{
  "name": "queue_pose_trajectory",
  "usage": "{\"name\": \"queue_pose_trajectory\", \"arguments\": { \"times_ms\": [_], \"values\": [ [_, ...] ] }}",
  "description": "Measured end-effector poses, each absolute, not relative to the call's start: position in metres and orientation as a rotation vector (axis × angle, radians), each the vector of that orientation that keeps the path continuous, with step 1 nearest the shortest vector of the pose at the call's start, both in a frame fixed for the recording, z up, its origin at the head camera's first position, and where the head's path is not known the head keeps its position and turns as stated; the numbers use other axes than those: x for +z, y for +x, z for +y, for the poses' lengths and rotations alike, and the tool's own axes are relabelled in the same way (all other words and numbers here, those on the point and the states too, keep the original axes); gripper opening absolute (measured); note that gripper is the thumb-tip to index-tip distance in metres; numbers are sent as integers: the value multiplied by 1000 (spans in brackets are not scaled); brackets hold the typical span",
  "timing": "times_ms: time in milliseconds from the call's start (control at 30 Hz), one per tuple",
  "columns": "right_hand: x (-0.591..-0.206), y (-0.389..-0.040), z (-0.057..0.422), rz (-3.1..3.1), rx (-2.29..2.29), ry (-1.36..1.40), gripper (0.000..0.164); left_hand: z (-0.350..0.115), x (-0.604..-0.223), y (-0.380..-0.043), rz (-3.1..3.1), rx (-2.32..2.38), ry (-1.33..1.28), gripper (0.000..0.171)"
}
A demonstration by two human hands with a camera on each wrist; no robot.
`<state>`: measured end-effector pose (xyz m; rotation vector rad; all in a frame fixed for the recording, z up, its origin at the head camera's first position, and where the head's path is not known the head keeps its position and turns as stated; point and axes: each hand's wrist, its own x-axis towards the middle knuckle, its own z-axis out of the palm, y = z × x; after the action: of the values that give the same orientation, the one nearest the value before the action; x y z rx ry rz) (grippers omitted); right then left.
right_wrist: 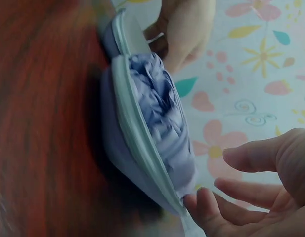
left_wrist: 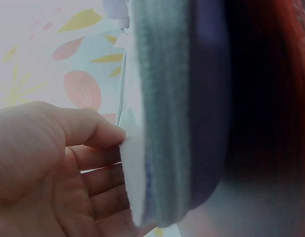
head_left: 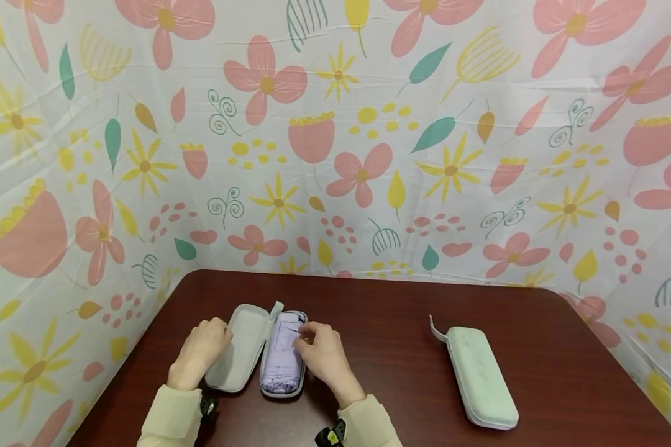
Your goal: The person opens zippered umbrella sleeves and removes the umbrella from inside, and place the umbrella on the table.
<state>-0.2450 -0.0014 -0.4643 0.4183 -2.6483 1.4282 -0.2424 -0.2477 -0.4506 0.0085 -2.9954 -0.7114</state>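
Note:
An open zip case [head_left: 246, 347] lies on the table, its pale grey lid turned to the left. In its right half sits a folded lilac umbrella [head_left: 283, 354], whose gathered fabric shows in the right wrist view [right_wrist: 169, 138]. My left hand [head_left: 201, 347] holds the lid at its left side; in the left wrist view the thumb meets a white edge [left_wrist: 134, 182] and the other fingertips are hidden behind it. On the far side of the umbrella, my right hand [head_left: 325, 357] touches the case's rim with a fingertip, thumb and index apart.
A mint-green closed case [head_left: 481, 375] with a strap lies further right on the dark brown table [head_left: 391, 347]. A wrist strap of the open case [head_left: 276, 308] sticks up at its back. Behind the table hangs a flower-printed cloth [head_left: 369, 124].

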Motion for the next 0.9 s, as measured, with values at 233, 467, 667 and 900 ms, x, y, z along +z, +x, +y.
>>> {"name": "queue_pose_trajectory", "arguments": {
  "times_ms": [233, 467, 667, 900],
  "values": [
    [-458, -242, -10, -2695, 1354, 368, 37, -245, -448, -243, -2987, -698, -8, 42],
    [-445, -244, -18, -2818, 1307, 309, 49, -244, -446, -244, -3001, -682, -29, 43],
    [-444, -244, -28, -2920, 1266, 269, 44, -245, -446, -242, -3012, -684, -9, 41],
    [-449, -240, -47, -2971, 1135, 254, 50, -247, -447, -241, -3005, -671, -7, 39]
  ]
}}
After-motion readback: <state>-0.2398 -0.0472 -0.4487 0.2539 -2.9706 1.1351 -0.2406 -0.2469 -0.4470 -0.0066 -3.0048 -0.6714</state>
